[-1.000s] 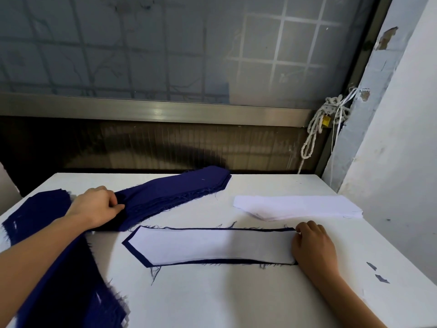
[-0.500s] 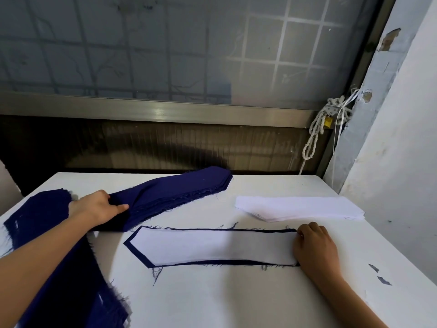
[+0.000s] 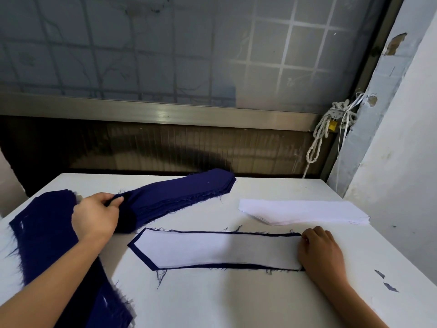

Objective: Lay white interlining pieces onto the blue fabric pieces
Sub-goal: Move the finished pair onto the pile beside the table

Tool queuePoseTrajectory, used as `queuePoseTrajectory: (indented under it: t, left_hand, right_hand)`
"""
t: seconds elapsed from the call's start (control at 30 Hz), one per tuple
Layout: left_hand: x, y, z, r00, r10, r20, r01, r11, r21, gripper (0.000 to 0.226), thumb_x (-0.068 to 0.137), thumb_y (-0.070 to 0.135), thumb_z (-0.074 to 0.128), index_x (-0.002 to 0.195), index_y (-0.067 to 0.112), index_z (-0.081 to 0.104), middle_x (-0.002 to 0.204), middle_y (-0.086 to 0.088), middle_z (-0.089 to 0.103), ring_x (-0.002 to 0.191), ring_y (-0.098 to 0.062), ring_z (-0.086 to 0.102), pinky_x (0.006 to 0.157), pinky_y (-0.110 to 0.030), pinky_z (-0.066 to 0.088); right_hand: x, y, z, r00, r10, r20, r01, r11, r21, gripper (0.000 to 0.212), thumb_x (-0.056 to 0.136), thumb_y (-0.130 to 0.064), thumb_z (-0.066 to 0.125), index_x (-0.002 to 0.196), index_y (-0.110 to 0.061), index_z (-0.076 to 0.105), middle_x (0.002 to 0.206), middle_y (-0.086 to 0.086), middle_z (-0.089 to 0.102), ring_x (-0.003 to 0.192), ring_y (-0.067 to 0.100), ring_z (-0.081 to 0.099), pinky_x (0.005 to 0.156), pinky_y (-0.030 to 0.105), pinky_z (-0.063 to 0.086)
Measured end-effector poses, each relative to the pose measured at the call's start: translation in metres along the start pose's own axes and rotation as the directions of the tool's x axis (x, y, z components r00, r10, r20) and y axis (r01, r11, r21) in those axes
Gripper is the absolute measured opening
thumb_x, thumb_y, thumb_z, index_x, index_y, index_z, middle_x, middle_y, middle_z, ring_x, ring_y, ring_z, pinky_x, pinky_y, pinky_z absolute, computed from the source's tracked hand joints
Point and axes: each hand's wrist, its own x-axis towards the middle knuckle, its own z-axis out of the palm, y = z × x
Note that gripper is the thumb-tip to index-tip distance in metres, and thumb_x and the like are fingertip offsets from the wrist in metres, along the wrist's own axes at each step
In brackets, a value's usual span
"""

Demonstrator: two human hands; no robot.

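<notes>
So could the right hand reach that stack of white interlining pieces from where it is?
Probably yes. The right hand rests at the right end of the laid interlining piece, and the stack of white interlining pieces lies just beyond it with only bare table between.

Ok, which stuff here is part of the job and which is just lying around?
Job: blue fabric stack, white interlining stack, laid interlining piece, blue piece beneath it, blue heap at left.
Lying about: rope, fabric scraps.
</notes>
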Motion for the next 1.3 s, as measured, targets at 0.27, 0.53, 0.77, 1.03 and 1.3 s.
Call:
queuePoseTrajectory:
  t: [0.27, 0.53, 0.77, 1.03, 1.3]
  left_hand:
    - [-0.04, 0.026, 0.017, 0.995, 0.052, -0.09, -0.074, 0.96, -0.269, 0.028, 0.095, 0.044, 0.061, 0.092, 0.017, 0.059, 0.071, 0.01, 0.055, 0.072, -0.022, 0.055, 0.07, -0.039, 0.046]
    - [-0.058, 0.021, 0.021, 0.975, 0.124, -0.184, -0.179, 0.93, -0.321, 0.016, 0.095, 0.017, 0.066, 0.102, 0.005, 0.073, 0.077, -0.009, 0.07, 0.069, -0.023, 0.061, 0.067, -0.035, 0.047]
    - [-0.061, 0.021, 0.016, 0.963, 0.216, -0.161, -0.259, 0.909, -0.326, 0.008, 0.093, 0.016, 0.068, 0.095, 0.007, 0.069, 0.073, 0.004, 0.062, 0.065, -0.017, 0.057, 0.06, -0.036, 0.048]
    - [-0.069, 0.027, 0.02, 0.753, 0.643, -0.141, -0.657, 0.745, -0.114, 0.018, 0.094, -0.002, 0.052, 0.097, 0.004, 0.069, 0.071, 0.0, 0.054, 0.062, -0.019, 0.047, 0.057, -0.031, 0.04]
    - [-0.066, 0.02, 0.016, 0.772, 0.605, -0.195, -0.633, 0.759, -0.153, 0.027, 0.094, 0.012, 0.039, 0.093, 0.005, 0.065, 0.074, -0.002, 0.06, 0.067, -0.016, 0.047, 0.062, -0.029, 0.039]
  right_hand:
    - [-0.002, -0.002, -0.003, 1.0, 0.002, -0.008, -0.002, 1.0, -0.003, 0.005, 0.083, -0.006, 0.06, 0.077, -0.006, 0.061, 0.081, 0.009, 0.056, 0.082, 0.031, 0.052, 0.066, 0.039, 0.045]
    - [-0.001, -0.002, 0.0, 0.999, -0.018, -0.028, 0.017, 1.0, -0.005, 0.008, 0.081, -0.004, 0.063, 0.073, -0.006, 0.061, 0.076, 0.009, 0.055, 0.078, 0.033, 0.052, 0.06, 0.038, 0.045]
    - [0.005, -0.011, -0.009, 0.999, 0.024, 0.039, -0.018, 0.986, -0.165, 0.009, 0.087, -0.016, 0.055, 0.08, -0.011, 0.058, 0.077, 0.004, 0.059, 0.075, 0.029, 0.058, 0.061, 0.033, 0.043]
    - [0.024, -0.163, -0.014, 0.901, -0.431, -0.057, 0.433, 0.882, 0.183, 0.049, 0.08, -0.016, 0.065, 0.128, -0.017, 0.054, 0.124, 0.0, 0.06, 0.113, 0.019, 0.053, 0.098, 0.035, 0.043]
    - [0.014, -0.249, 0.02, 0.675, -0.737, 0.04, 0.709, 0.663, 0.239, 0.029, 0.084, -0.01, 0.06, 0.112, -0.019, 0.064, 0.107, -0.005, 0.068, 0.107, 0.012, 0.058, 0.12, 0.037, 0.014]
